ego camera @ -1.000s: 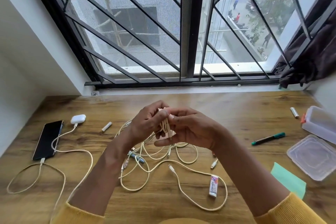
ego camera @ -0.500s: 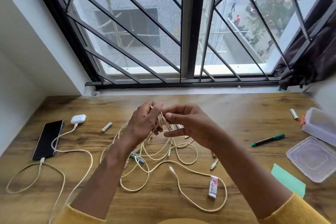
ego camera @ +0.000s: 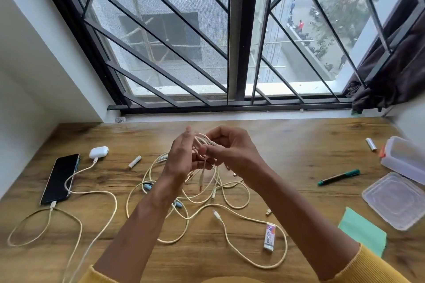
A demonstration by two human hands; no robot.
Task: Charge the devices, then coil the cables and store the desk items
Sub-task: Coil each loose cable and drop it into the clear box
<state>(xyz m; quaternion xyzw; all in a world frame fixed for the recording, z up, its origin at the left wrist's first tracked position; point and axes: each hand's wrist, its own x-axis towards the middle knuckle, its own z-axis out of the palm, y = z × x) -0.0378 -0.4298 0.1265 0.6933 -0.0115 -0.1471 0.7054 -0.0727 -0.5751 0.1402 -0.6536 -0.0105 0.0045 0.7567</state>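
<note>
**Plainly, a limp cable that wants a firm pinch at the loops**

Up close, the left hand (ego camera: 181, 158) stands edge-on above the desk, fingers fairly straight and pointing up, with turns of cream braided cable (ego camera: 202, 142) lying against them; whether the thumb clamps those turns I cannot tell from here. The right hand (ego camera: 232, 149) is curled, fingertips pinching the same small bundle from the other side. One short tail with a connector (ego camera: 200, 187) dangles below the hands.

The cable looks light and soft, braided so it should not slip much, but floppy enough that loose turns would likely spring apart. The sensible hold seems to be across the gathered loops, not at the plug ends, which look like the fragile parts.

Beneath the hands the rest of the cream cables sprawl in a tangle (ego camera: 207, 204) on the wooden desk (ego camera: 287, 145). To the left a phone (ego camera: 60, 178) and a white earbuds case (ego camera: 99, 152) each sit plugged in. Further out lie an eraser (ego camera: 269, 236), a green marker (ego camera: 338, 177), a green cloth (ego camera: 363, 231), a clear lid (ego camera: 395, 200) and its box (ego camera: 406, 159).
</note>
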